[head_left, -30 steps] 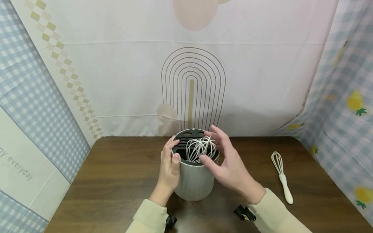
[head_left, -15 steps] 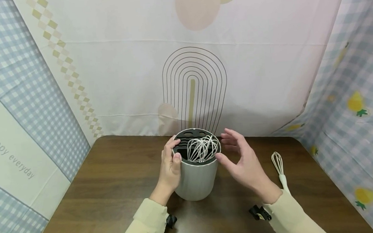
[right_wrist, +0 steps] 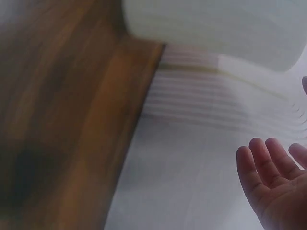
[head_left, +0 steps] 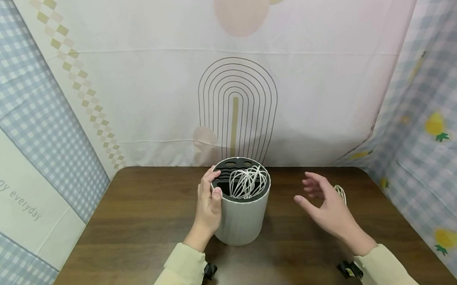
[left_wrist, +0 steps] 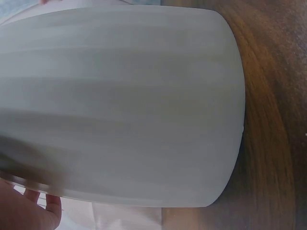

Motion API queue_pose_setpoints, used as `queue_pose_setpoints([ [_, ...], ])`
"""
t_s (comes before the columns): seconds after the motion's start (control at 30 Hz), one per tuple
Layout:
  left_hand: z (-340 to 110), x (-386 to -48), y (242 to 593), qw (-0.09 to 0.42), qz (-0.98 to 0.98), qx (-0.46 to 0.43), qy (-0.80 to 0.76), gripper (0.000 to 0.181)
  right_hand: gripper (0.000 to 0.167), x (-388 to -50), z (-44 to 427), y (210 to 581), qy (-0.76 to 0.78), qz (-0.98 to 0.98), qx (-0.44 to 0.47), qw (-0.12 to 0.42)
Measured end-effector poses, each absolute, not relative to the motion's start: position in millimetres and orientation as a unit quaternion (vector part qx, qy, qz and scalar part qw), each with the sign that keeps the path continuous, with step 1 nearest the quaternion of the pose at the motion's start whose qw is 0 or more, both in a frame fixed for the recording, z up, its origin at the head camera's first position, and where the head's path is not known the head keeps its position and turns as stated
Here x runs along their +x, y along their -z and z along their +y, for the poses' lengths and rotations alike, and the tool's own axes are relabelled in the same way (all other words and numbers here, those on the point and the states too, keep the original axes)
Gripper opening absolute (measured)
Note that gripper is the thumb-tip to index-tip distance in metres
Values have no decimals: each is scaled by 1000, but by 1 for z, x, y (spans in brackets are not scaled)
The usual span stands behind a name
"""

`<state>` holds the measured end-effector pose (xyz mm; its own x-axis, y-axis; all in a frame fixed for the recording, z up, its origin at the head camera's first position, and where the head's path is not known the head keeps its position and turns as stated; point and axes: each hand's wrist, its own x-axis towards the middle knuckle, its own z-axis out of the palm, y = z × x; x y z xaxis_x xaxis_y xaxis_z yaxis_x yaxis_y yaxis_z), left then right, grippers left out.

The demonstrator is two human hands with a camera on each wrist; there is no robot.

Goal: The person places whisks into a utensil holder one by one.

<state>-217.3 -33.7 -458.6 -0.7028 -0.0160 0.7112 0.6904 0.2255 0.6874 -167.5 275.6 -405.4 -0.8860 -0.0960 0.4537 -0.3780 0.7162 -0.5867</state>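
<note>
"happy everyday" (head_left: 11, 192) on left cloth (head_left: 28, 131)

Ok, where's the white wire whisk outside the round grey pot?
In the head view, the whisk lies on the brown wooden table, at the right, partly behind the right hand.

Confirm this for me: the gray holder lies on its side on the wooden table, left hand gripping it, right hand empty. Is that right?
Not quite: the gray holder stands upright on the wooden table, as the head view shows. The left hand does grip it, and the right hand is empty.
</note>
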Motion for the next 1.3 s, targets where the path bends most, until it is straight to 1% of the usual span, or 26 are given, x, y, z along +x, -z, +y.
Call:
queue_pose_setpoints([
  [0.1, -34, -217, 459, 305, -720, -235, 577, 58, 69, -165, 291, 411, -330, -919, 111, 185],
  [0.43, -35, -218, 459, 304, -720, -235, 577, 59, 74, -164, 346, 435, -273, -944, 62, 172],
  [0.6, -37, -219, 459, 305, -720, -236, 578, 58, 77, -165, 365, 444, -281, -949, 24, 143],
  [0.93, -40, -219, 460, 309, -719, -234, 577, 54, 80, -167, 379, 456, -288, -951, -13, 115],
  [1.07, -40, -219, 461, 309, -718, -234, 579, 54, 86, -166, 382, 460, -289, -952, -51, 87],
  [1.17, -40, -219, 461, 308, -718, -234, 579, 54, 94, -165, 386, 464, -292, -951, -84, 55],
  [1.3, -39, -218, 461, 309, -717, -235, 579, 54, 96, -167, 392, 470, -292, -950, -112, 24],
])
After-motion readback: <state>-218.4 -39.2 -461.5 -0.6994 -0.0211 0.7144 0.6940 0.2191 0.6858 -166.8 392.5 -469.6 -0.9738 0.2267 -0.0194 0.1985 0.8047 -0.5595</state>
